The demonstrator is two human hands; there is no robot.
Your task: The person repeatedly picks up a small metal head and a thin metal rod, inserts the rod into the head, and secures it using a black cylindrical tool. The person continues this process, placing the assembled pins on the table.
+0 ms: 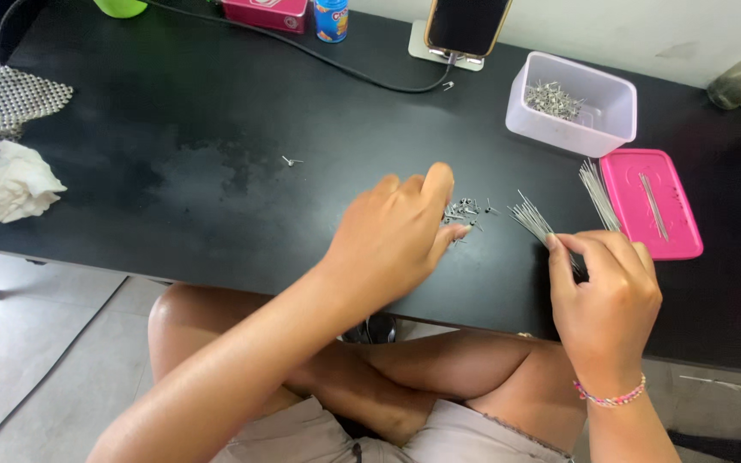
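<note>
Gripping a fanned bundle of thin metal pins (535,221), the right hand (604,300) is closed around their lower ends at the near right of the desk (182,171). The pins are straight, silvery and very fine, spreading out to the far left from the fingers; a second spray of them (598,190) rises beside the pink lid (652,204). The left hand (394,236) reaches across, palm down and fingers curled, with its fingertips resting on a small heap of tiny metal pieces (463,208) that lies loose on the dark, matte desk; whether it pinches one cannot be told. The heap sits between the two hands, near the middle of the desk.

The lid is flat, rounded at the corners and glossy, with a few pins lying on it. Farther off stands a white, translucent plastic tub (573,103) with more small metal pieces inside. A phone (466,26) leans on a stand at the far edge, and a crumpled white cloth (9,183) lies at the far left. A beaded bracelet (611,396) circles the right wrist.
</note>
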